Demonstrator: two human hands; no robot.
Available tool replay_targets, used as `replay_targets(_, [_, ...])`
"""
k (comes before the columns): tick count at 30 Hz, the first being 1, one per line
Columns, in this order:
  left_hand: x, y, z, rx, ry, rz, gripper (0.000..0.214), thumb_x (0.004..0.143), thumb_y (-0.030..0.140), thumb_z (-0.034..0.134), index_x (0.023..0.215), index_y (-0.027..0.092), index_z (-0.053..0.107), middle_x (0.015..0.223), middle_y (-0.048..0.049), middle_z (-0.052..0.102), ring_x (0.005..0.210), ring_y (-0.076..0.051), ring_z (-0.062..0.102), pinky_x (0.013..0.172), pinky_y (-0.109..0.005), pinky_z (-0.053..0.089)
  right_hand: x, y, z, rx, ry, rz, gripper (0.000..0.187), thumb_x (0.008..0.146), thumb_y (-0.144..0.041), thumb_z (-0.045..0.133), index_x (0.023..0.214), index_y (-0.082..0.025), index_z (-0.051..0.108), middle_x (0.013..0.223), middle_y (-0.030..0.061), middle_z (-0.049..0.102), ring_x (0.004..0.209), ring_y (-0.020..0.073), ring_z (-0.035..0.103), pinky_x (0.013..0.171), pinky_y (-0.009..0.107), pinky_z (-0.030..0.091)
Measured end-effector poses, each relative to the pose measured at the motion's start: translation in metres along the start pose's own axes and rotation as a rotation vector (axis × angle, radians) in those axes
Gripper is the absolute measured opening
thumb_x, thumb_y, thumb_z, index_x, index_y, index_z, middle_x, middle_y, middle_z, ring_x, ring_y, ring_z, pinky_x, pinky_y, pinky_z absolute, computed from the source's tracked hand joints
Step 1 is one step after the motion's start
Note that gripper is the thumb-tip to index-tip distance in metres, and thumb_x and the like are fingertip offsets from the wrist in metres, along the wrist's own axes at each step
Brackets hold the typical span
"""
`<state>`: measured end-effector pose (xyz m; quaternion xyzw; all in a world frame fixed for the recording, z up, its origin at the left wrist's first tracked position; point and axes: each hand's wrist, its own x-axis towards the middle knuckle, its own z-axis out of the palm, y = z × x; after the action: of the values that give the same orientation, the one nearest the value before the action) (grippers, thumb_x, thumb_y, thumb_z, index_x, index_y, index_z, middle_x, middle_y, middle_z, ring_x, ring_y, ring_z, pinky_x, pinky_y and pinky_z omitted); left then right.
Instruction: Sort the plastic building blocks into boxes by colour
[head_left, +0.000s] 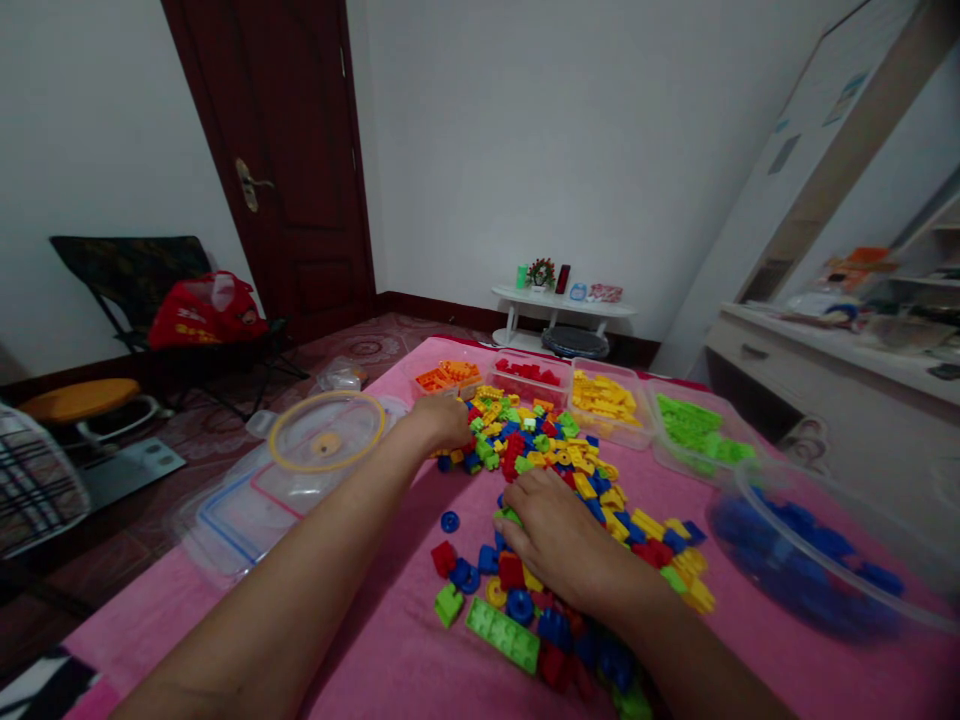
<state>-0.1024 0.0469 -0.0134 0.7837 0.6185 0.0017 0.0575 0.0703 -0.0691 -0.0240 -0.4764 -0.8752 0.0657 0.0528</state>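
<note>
A heap of building bricks (517, 440) in red, yellow, blue and green spreads across the pink cloth. My left hand (444, 422) reaches to the heap's far left edge, beside the box of orange bricks. Its fingers point away from me and are mostly hidden. In the middle of the heap, my right hand (551, 520) is curled, thumb and fingers closed around a small green brick (511, 514). Near it lie a long light-green brick (502, 634), a blue wheel (450, 522) and a red brick (444, 558).
Clear boxes of orange (448, 376), red (529, 372), yellow (606, 398) and green bricks (694, 430) line the far edge. A round tub (817, 570) with blue bricks stands right. Clear lids (326, 432) are stacked left on the pink cloth (375, 640).
</note>
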Motion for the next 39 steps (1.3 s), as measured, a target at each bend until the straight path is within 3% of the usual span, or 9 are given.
replay_targets(3, [-0.002, -0.004, -0.010, -0.052, -0.032, 0.085, 0.023, 0.070, 0.025, 0.053, 0.080, 0.014, 0.070, 0.092, -0.0134, 0.069, 0.083, -0.024, 0.064, 0.071, -0.028, 0.049, -0.001, 0.004, -0.003, 0.129, 0.043, -0.023, 0.024, 0.085, -0.035, 0.049, 0.086, -0.017, 0.065, 0.089, 0.0078, 0.065, 0.086, 0.0192, 0.056, 0.077, 0.028, 0.039])
replay_targets(7, [0.001, -0.012, -0.022, -0.488, -0.034, 0.190, 0.029, 0.080, 0.027, 0.044, 0.088, 0.014, 0.068, 0.082, -0.0070, 0.071, 0.073, -0.016, 0.064, 0.065, -0.022, 0.048, 0.017, 0.019, -0.016, 0.283, 0.228, 0.042, 0.026, 0.085, -0.037, 0.047, 0.081, -0.021, 0.067, 0.077, 0.0015, 0.068, 0.073, 0.0160, 0.060, 0.067, 0.025, 0.040])
replay_targets(9, [0.004, -0.018, -0.023, -0.568, 0.118, 0.116, 0.029, 0.080, 0.026, 0.045, 0.094, 0.014, 0.068, 0.085, -0.0076, 0.071, 0.076, -0.016, 0.065, 0.069, -0.023, 0.048, 0.042, 0.033, -0.024, 0.283, 0.343, 0.093, 0.027, 0.085, -0.037, 0.046, 0.078, -0.020, 0.066, 0.077, 0.0024, 0.068, 0.072, 0.0167, 0.061, 0.065, 0.025, 0.041])
replay_targets(12, [0.009, -0.030, -0.018, -0.346, 0.397, -0.051, 0.033, 0.074, 0.025, 0.055, 0.103, 0.017, 0.067, 0.105, -0.0107, 0.067, 0.097, -0.022, 0.060, 0.084, -0.029, 0.046, 0.091, 0.055, -0.028, 0.214, 0.419, 0.115, 0.023, 0.080, -0.027, 0.053, 0.096, -0.017, 0.065, 0.096, 0.0060, 0.069, 0.090, 0.0188, 0.061, 0.078, 0.026, 0.043])
replay_targets(17, [0.014, -0.048, -0.002, -0.139, 0.314, -0.146, 0.035, 0.075, 0.033, 0.058, 0.107, 0.021, 0.065, 0.111, -0.0114, 0.064, 0.105, -0.024, 0.057, 0.088, -0.030, 0.043, 0.156, 0.079, -0.009, 0.071, 0.274, 0.128, 0.039, 0.074, -0.015, 0.055, 0.113, -0.012, 0.058, 0.116, 0.0110, 0.061, 0.105, 0.0196, 0.056, 0.089, 0.028, 0.040])
replay_targets(23, [0.020, -0.054, 0.006, -0.111, 0.266, -0.163, 0.028, 0.073, 0.021, 0.055, 0.096, 0.020, 0.070, 0.097, -0.0111, 0.068, 0.091, -0.021, 0.062, 0.078, -0.027, 0.046, 0.181, 0.084, 0.019, -0.012, 0.212, 0.147, 0.035, 0.079, -0.033, 0.055, 0.107, -0.012, 0.059, 0.108, 0.0129, 0.061, 0.100, 0.0218, 0.055, 0.084, 0.029, 0.040])
replay_targets(27, [0.023, -0.054, 0.007, -0.104, 0.272, -0.175, 0.029, 0.071, 0.017, 0.054, 0.095, 0.019, 0.070, 0.095, -0.0120, 0.068, 0.090, -0.023, 0.062, 0.076, -0.028, 0.047, 0.184, 0.084, 0.025, -0.074, 0.190, 0.173, 0.036, 0.081, -0.036, 0.052, 0.105, -0.011, 0.058, 0.111, 0.0174, 0.057, 0.106, 0.0262, 0.050, 0.086, 0.033, 0.037])
replay_targets(31, [0.024, -0.055, 0.009, -0.115, 0.279, -0.159, 0.030, 0.071, 0.016, 0.053, 0.096, 0.019, 0.070, 0.096, -0.0108, 0.069, 0.089, -0.022, 0.063, 0.076, -0.027, 0.046, 0.171, 0.083, 0.022, -0.089, 0.099, 0.075, 0.032, 0.083, -0.037, 0.048, 0.103, -0.014, 0.059, 0.105, 0.0126, 0.061, 0.095, 0.0220, 0.055, 0.078, 0.028, 0.039])
replay_targets(39, [0.028, -0.059, 0.012, -0.163, 0.270, -0.122, 0.030, 0.069, 0.016, 0.057, 0.095, 0.020, 0.071, 0.094, -0.0098, 0.069, 0.086, -0.020, 0.063, 0.075, -0.025, 0.046, 0.144, 0.081, -0.020, -0.019, -0.252, -0.050, 0.064, 0.088, -0.057, 0.027, 0.066, -0.015, 0.071, 0.069, 0.0101, 0.067, 0.067, 0.0190, 0.060, 0.067, 0.027, 0.041])
